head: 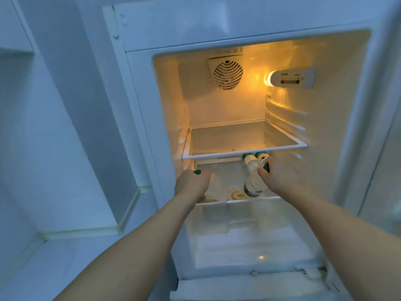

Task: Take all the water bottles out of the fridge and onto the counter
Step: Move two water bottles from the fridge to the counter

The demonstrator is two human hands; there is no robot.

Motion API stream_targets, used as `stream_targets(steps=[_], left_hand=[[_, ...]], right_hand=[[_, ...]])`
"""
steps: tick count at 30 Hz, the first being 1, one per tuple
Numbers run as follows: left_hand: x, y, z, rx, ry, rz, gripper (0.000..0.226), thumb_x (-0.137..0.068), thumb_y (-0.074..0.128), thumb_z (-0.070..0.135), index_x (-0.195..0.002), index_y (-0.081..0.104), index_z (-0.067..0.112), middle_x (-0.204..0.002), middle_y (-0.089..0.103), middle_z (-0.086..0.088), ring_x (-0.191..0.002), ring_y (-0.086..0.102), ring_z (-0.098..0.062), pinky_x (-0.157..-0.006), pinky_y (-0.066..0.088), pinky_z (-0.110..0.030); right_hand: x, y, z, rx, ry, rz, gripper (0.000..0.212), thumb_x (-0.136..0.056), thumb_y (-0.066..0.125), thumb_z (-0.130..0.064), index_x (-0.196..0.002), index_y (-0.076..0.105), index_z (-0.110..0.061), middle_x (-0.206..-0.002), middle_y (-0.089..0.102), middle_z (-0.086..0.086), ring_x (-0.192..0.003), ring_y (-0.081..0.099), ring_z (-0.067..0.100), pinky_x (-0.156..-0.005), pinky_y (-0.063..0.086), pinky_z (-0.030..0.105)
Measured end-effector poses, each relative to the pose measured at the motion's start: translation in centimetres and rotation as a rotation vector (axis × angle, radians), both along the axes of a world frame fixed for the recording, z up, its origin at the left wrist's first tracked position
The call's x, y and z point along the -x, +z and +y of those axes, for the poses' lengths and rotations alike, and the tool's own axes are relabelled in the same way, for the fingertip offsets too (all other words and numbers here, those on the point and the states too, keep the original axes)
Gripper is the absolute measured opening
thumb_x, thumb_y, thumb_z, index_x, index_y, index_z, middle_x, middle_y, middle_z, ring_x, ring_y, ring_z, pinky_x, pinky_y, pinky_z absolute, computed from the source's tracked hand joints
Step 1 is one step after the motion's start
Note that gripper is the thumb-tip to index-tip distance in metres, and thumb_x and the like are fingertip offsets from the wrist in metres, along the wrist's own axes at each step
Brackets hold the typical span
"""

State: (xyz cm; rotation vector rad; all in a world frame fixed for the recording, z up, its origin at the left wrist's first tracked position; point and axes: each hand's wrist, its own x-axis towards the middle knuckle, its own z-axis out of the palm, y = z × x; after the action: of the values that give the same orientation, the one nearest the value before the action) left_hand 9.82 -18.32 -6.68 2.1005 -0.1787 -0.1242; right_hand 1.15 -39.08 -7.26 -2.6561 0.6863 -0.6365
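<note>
1. Right hand (280,177) inside fridge (347,148), on the second shelf (273,198). Fingers curled round a bottle (252,168); thumb on its near side. Nails dark green.
2. Held bottle: clear plastic, lying on its side, neck pointing toward the back, pale label with green print.
3. Second bottle (261,156) just beside the first, to its right, partly behind the fingers; green label end visible.
4. Third bottle (252,187) nearer the shelf front, below the right hand; clear ribbed body, dark green band at its base end. Touching the hand or not: cannot tell.
5. Left hand (192,184) at the left end of the same shelf, fingers bent downward over a rounded white object (217,187). Whether it grips that object: cannot tell.
6. Top shelf (245,156): flat glass pane, white rim, bare.
7. Back wall: round slatted fan grille (227,73). Right wall: lit lamp housing (290,78), warm yellow glow; moulded ribs below it.
8. Door (71,127) open at left, smooth white plastic.
</note>
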Motion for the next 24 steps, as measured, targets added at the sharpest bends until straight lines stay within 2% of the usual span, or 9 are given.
stream_targets(steps=[3, 5, 8, 10, 13, 16, 19, 24], left_hand=[[1.7, 2.4, 2.5, -0.098, -0.048, -0.063, 0.037, -0.082, 0.047, 0.047, -0.098, 0.059, 0.016, -0.068, 0.07, -0.013, -0.061, 0.071, -0.028, -0.07, 0.062, -0.042], [2.9, 4.0, 4.3, -0.166, -0.075, -0.105, 0.033, -0.084, 0.047, 0.046, -0.097, 0.058, 0.017, -0.067, 0.07, -0.014, -0.06, 0.071, -0.027, -0.069, 0.062, -0.04], [4.6, 6.0, 6.9, -0.269, -0.124, -0.153, 0.03, -0.083, 0.048, 0.042, -0.085, 0.058, 0.014, -0.065, 0.07, -0.014, -0.058, 0.071, -0.028, -0.067, 0.062, -0.038], [5.6, 7.2, 9.0, -0.34, -0.139, -0.182, 0.035, -0.081, 0.046, 0.043, -0.08, 0.058, 0.01, -0.059, 0.07, -0.013, -0.057, 0.071, -0.028, -0.07, 0.061, -0.04], [6.7, 8.5, 12.6, -0.448, -0.12, -0.205, 0.044, -0.08, 0.044, 0.05, -0.081, 0.058, 0.009, -0.053, 0.068, -0.01, -0.051, 0.069, -0.025, -0.073, 0.061, -0.041], [7.4, 9.7, 16.3, -0.517, -0.091, -0.227, 0.041, -0.08, 0.044, 0.049, -0.077, 0.056, 0.01, -0.054, 0.068, -0.01, -0.051, 0.069, -0.024, -0.068, 0.061, -0.036], [8.2, 10.4, 20.1, -0.607, -0.034, -0.256, 0.043, -0.081, 0.044, 0.05, -0.084, 0.062, 0.011, -0.056, 0.069, -0.007, -0.047, 0.067, -0.019, -0.06, 0.055, -0.027], [9.6, 10.4, 26.0, -0.714, 0.073, -0.242, 0.043, -0.078, 0.044, 0.05, -0.083, 0.064, 0.012, -0.054, 0.069, -0.004, -0.047, 0.067, -0.018, -0.064, 0.055, -0.027]], right_hand=[[1.5, 2.8, 1.5, 0.042, 0.015, 0.052, 0.02, -0.095, 0.046, -0.036, -0.086, 0.045, -0.018, -0.084, 0.055, 0.003, -0.078, 0.051, 0.023, -0.066, 0.039, 0.032], [2.1, 4.8, 2.9, 0.02, 0.041, 0.1, 0.023, -0.093, 0.048, -0.037, -0.084, 0.049, -0.016, -0.087, 0.06, 0.008, -0.075, 0.055, 0.025, -0.062, 0.042, 0.032], [3.0, 7.7, 5.6, -0.031, 0.092, 0.182, 0.025, -0.091, 0.053, -0.035, -0.087, 0.056, -0.011, -0.078, 0.057, 0.009, -0.062, 0.058, 0.024, -0.05, 0.045, 0.029], [3.8, 9.6, 8.1, -0.041, 0.156, 0.232, 0.026, -0.089, 0.057, -0.034, -0.088, 0.058, -0.008, -0.069, 0.058, 0.009, -0.051, 0.054, 0.023, -0.046, 0.042, 0.026], [4.6, 11.8, 12.0, -0.125, 0.264, 0.304, 0.026, -0.086, 0.061, -0.031, -0.089, 0.061, -0.005, -0.064, 0.058, 0.011, -0.045, 0.045, 0.023, -0.044, 0.038, 0.025], [4.8, 12.8, 15.9, -0.18, 0.376, 0.356, 0.026, -0.085, 0.064, -0.03, -0.085, 0.06, -0.004, -0.061, 0.054, 0.011, -0.043, 0.04, 0.022, -0.045, 0.035, 0.024], [5.1, 13.1, 19.9, -0.175, 0.481, 0.387, 0.024, -0.086, 0.063, -0.03, -0.083, 0.058, -0.007, -0.062, 0.053, 0.01, -0.044, 0.039, 0.022, -0.045, 0.035, 0.023], [4.8, 12.8, 25.5, -0.144, 0.651, 0.44, 0.024, -0.085, 0.064, -0.028, -0.087, 0.061, -0.004, -0.061, 0.052, 0.009, -0.037, 0.04, 0.02, -0.042, 0.038, 0.022]])
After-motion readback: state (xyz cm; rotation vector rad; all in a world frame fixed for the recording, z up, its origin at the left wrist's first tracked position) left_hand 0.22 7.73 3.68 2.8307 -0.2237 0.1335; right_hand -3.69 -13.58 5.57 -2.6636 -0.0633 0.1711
